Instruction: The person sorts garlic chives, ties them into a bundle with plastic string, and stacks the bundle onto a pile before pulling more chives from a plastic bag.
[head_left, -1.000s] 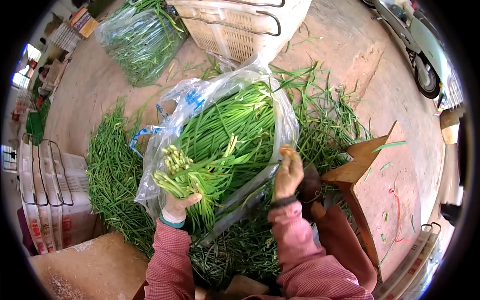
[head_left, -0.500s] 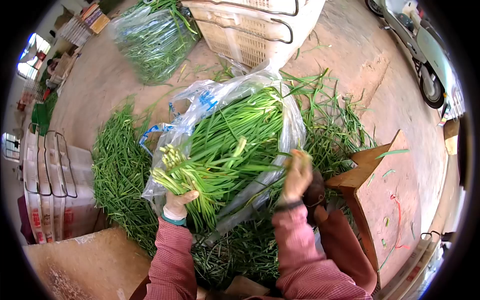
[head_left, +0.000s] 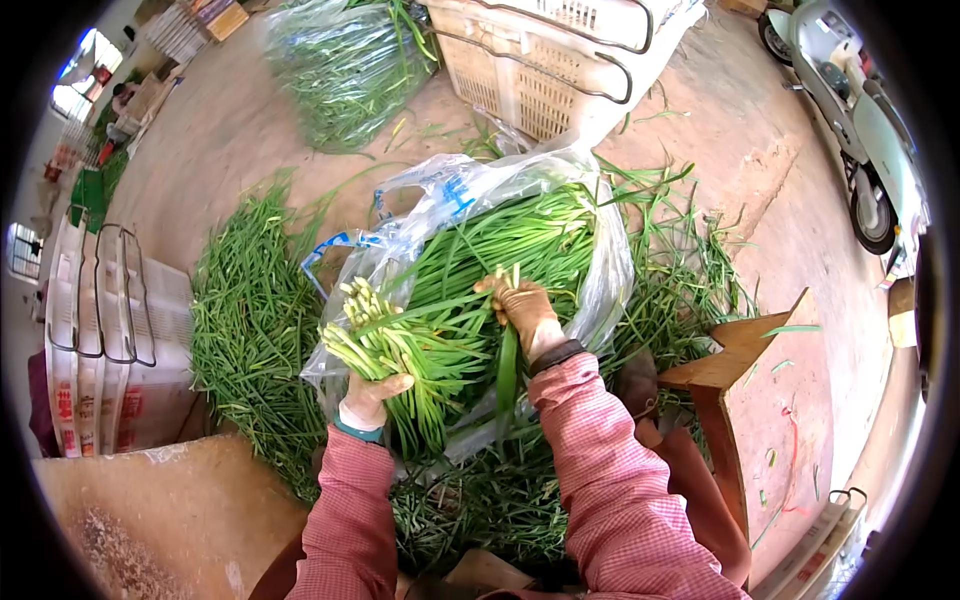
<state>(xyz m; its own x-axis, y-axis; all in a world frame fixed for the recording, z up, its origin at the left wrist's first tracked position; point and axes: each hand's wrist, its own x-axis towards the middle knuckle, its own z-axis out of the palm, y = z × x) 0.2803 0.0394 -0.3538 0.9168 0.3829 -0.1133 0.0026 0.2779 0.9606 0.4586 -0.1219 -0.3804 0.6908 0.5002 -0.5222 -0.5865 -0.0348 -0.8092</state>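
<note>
In the head view, my left hand (head_left: 372, 397) is closed around a thick bunch of garlic chives (head_left: 425, 375), their pale cut ends pointing up and left. My right hand (head_left: 527, 310), in a tan glove, is just right of that bunch. Its fingers are closed on a few chive stalks (head_left: 508, 370), with pale ends poking out on top and green leaves hanging below. Behind both hands, more chives (head_left: 520, 235) lie in an open clear plastic bag (head_left: 612, 265) with blue printing.
Heaps of loose green leaves (head_left: 250, 320) lie around the bag. A white plastic crate (head_left: 510, 75) and a filled bag (head_left: 350, 85) stand ahead. Stacked crates (head_left: 130, 350) are at left, wooden boards (head_left: 180, 510) (head_left: 775, 420) on both sides, a scooter (head_left: 850, 130) at far right.
My right hand has moved left, from the bag's right edge to beside the bunch, with a few stalks in it. My left hand keeps its hold. The view has shifted slightly.
</note>
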